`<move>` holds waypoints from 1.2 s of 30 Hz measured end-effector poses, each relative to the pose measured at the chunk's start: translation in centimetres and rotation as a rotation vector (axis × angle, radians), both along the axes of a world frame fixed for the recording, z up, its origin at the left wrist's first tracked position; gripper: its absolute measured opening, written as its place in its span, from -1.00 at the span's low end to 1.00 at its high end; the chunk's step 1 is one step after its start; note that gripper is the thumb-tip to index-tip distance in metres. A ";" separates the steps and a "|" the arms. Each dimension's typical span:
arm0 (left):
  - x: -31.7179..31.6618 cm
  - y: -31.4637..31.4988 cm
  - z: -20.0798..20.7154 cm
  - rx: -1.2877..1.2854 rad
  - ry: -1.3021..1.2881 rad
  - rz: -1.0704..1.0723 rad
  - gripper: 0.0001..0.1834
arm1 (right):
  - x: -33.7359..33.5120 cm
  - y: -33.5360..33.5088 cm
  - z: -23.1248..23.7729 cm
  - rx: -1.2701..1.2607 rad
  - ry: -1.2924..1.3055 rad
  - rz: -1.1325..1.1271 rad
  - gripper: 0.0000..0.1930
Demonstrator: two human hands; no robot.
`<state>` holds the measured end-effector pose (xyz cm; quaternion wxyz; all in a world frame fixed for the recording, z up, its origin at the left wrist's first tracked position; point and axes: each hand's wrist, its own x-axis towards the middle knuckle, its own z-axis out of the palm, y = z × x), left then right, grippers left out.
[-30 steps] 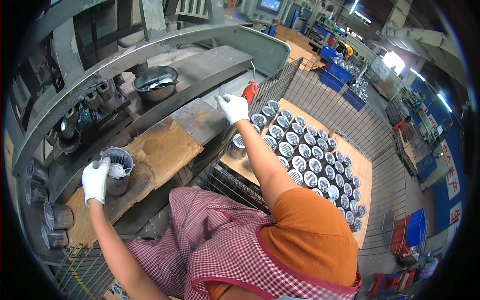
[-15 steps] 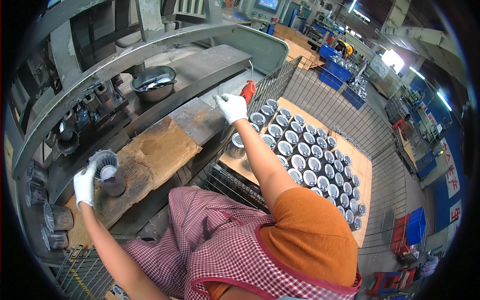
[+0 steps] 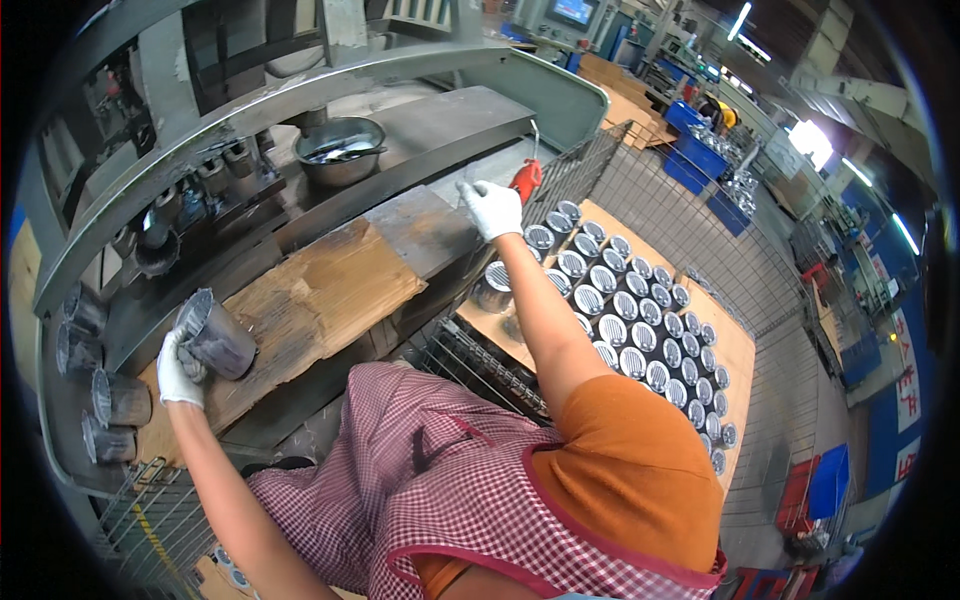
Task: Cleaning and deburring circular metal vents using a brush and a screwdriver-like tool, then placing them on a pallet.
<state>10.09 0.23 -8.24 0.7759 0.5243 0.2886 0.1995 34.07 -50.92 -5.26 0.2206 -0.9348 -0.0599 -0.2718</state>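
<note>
While the left hand (image 3: pixel 181 368) in its white glove grips a ribbed grey metal cylinder (image 3: pixel 216 334) by its lower end, tilted over the cardboard sheet (image 3: pixel 320 295) on the table (image 3: pixel 440 225), the hold looks a little weak to me. The fingers wrap only one end, so the heavy part hangs free; if the glove slips, the cylinder could drop on the cardboard or roll to the table edge. It could also knock the finished cylinders (image 3: pixel 105 400) that lie in a row just beside the hand, at the left rim.

The right hand (image 3: pixel 492 207), also gloved, is stretched far forward over the table edge. Its fingers are bent and close together, but I cannot tell whether they pinch anything. A red-handled tool (image 3: pixel 526 178) is just behind it. Because both arms reach wide apart, the person cannot watch both hands together, and I judge this as the main cause of a mistake. The sleeve passes just above the tray of round finned parts (image 3: pixel 625 315), so a low elbow could push them out of their rows.

The table is dark steel, worn and oily, under a curved metal guard (image 3: pixel 300 85); a metal bowl (image 3: pixel 340 150) stands on the higher shelf. A wire mesh cage (image 3: pixel 700 215) surrounds the tray. The room is a big factory hall with blue crates (image 3: pixel 700 160) and bright ceiling lamps.
</note>
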 end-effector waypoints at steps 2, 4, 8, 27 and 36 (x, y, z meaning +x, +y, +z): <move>0.3 -0.8 0.8 -0.106 -0.102 0.091 -0.85 | 0.0 -0.1 0.1 -0.008 0.014 0.003 -0.51; -0.6 0.8 0.2 -0.081 -0.089 0.078 -0.85 | -0.3 -0.1 0.3 0.007 0.002 0.008 -0.49; -1.1 0.5 1.1 0.037 -0.077 0.327 -0.83 | -0.3 0.1 0.0 -0.004 0.004 -0.005 -0.48; -5.1 4.1 5.0 1.044 0.809 0.149 -0.12 | 0.8 -0.8 -1.2 0.294 -0.005 0.072 -0.58; -4.5 4.1 4.7 0.950 0.726 0.034 -0.29 | 0.5 -0.1 -1.0 0.195 -0.001 0.053 -0.57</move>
